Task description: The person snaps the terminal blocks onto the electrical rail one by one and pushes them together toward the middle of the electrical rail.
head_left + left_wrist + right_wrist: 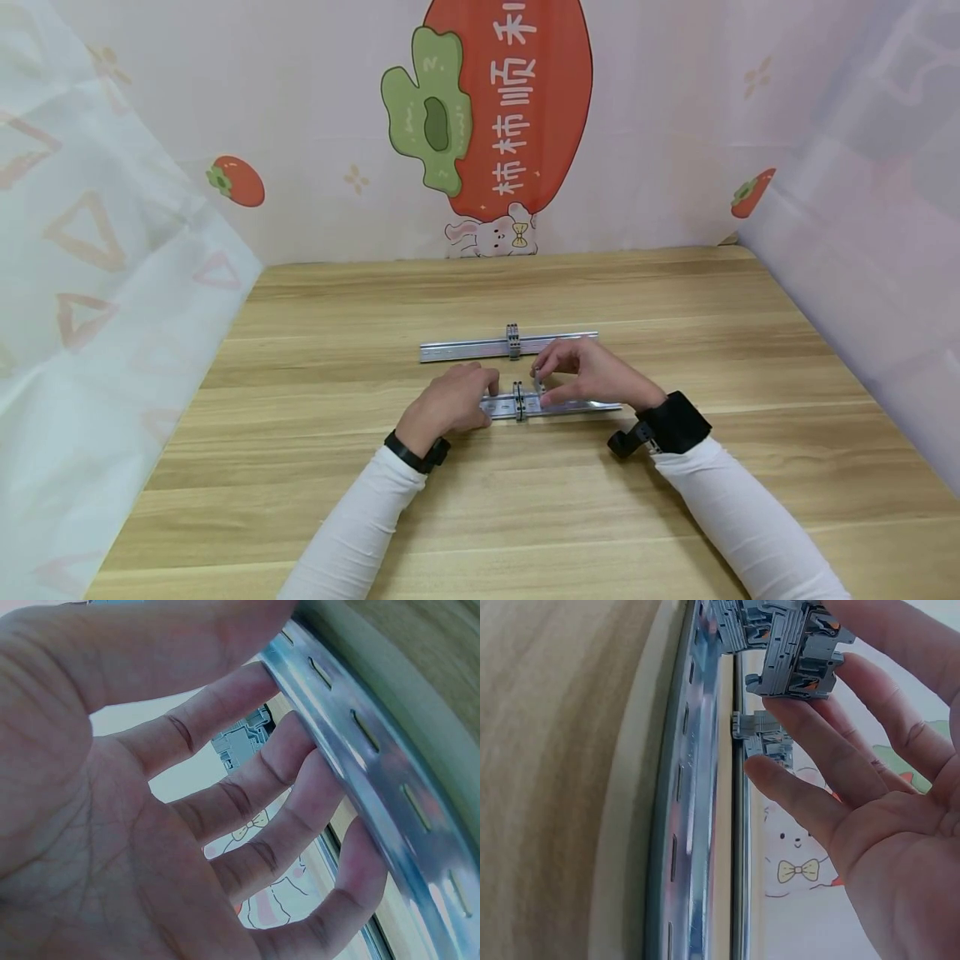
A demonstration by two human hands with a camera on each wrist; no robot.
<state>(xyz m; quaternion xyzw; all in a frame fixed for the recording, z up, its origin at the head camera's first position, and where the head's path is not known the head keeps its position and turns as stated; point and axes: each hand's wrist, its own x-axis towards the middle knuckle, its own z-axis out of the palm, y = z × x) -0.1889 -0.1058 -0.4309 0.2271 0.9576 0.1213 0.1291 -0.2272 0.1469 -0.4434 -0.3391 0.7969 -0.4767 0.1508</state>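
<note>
A slotted metal DIN rail [581,407] lies across the table in front of me. My left hand [448,402] grips its left part, thumb on the near edge and fingertips along the far edge; the rail's slots [365,731] show in the left wrist view. A grey terminal block [519,403] sits on this rail between the hands. Just right of it, my right hand [596,373] pinches another grey terminal block [795,656] between thumb and fingers, upright over the rail. Whether this block touches the rail I cannot tell.
Behind lies a second metal DIN rail [461,351], parallel to the first, with a cluster of grey terminal blocks [513,342] near its middle. Both rails are on a wooden table [510,517]. A printed cloth [315,108] hangs at the back and sides.
</note>
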